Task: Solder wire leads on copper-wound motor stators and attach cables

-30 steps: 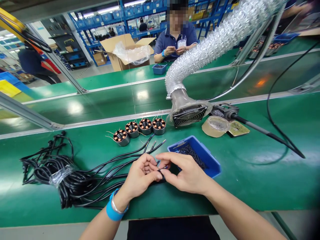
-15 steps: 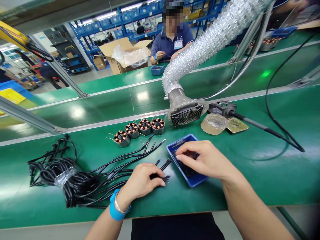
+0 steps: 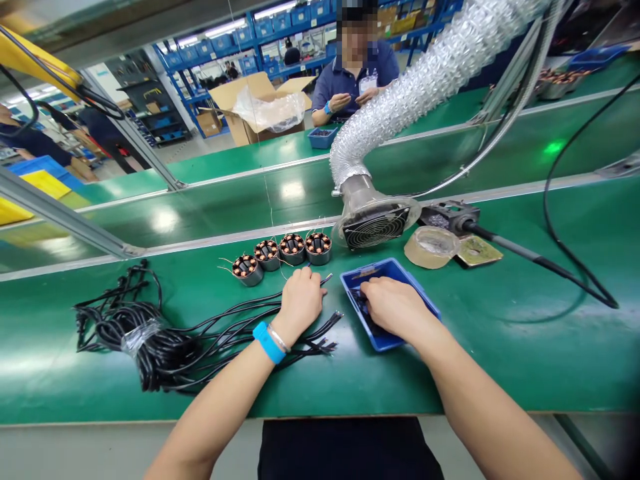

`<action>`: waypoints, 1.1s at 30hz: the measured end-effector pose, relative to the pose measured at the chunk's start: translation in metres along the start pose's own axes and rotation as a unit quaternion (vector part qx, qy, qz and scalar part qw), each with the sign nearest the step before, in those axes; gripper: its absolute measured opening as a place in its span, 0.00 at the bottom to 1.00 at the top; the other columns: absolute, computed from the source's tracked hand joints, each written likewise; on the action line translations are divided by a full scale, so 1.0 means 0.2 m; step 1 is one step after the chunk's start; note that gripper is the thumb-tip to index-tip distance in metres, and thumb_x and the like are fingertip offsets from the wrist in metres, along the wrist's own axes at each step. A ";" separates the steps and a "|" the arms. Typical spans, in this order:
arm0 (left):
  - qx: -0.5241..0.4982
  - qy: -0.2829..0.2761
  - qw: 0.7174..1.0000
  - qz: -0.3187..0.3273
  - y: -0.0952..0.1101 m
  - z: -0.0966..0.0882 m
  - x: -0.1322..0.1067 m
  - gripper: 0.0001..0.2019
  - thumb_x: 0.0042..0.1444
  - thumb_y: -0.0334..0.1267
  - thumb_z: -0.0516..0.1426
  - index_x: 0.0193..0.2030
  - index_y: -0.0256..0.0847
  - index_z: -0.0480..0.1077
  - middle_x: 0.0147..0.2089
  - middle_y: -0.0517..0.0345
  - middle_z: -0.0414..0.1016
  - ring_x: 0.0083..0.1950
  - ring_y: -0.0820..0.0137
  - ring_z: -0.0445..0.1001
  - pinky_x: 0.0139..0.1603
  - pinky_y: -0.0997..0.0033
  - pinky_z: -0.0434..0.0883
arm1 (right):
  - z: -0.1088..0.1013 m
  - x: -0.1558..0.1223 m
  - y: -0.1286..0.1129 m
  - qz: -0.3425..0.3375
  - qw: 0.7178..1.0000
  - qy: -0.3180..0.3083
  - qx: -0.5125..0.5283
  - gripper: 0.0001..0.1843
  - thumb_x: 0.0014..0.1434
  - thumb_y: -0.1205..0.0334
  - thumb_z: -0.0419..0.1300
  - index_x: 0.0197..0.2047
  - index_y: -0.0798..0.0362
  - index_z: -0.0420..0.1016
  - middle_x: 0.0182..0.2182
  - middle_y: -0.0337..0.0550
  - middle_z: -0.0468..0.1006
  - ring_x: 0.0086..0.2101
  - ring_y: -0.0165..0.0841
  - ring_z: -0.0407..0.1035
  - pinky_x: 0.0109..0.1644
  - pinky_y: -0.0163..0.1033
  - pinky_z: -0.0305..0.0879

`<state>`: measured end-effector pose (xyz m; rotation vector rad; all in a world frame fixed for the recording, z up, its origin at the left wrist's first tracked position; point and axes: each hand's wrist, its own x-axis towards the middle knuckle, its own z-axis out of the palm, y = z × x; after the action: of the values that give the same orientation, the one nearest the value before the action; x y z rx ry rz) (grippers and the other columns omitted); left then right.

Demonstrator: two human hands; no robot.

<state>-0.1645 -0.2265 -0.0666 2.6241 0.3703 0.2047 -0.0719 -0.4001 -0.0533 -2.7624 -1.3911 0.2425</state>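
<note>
My left hand (image 3: 303, 297) is closed around a black cable near its stripped end (image 3: 328, 278), just in front of the wound stators. Other cable ends (image 3: 327, 325) fan out to the right below that hand. They lead back to a coiled bundle of black cables (image 3: 150, 350) tied with clear plastic. Inside the blue bin (image 3: 383, 345), my right hand (image 3: 393, 303) has its fingers pinched together among small black pieces (image 3: 361, 300). Its fingertips are partly hidden, so what they pinch does not show.
Several copper-wound stators (image 3: 293, 248) with loose wire ends stand in a row. Behind the bin hangs a fume extractor hood (image 3: 375, 227) on a silver duct (image 3: 400, 107). A tape roll (image 3: 433, 248) and a soldering iron in its holder (image 3: 480, 230) lie right. A co-worker (image 3: 357, 80) sits opposite.
My left hand has moved away from the lower cable ends to the upper ones, near the stators. My right hand has reached deeper into the bin, its fingers drawn together.
</note>
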 end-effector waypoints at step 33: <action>-0.518 -0.134 0.831 -0.151 -0.07 -0.08 -0.26 0.16 0.52 0.48 0.65 0.38 0.36 0.75 0.27 0.57 0.76 0.23 0.78 0.69 0.23 0.80 0.68 | -0.08 -0.06 -0.16 -0.161 0.863 0.215 0.428 0.10 0.61 0.69 0.55 0.45 0.53 0.73 0.30 0.40 0.74 0.27 0.27 0.68 0.32 0.31 0.68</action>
<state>-0.2201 -0.2235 -0.0625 1.4603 0.4104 -0.0717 -0.1020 -0.3907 -0.0322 -1.6981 -1.1876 0.1572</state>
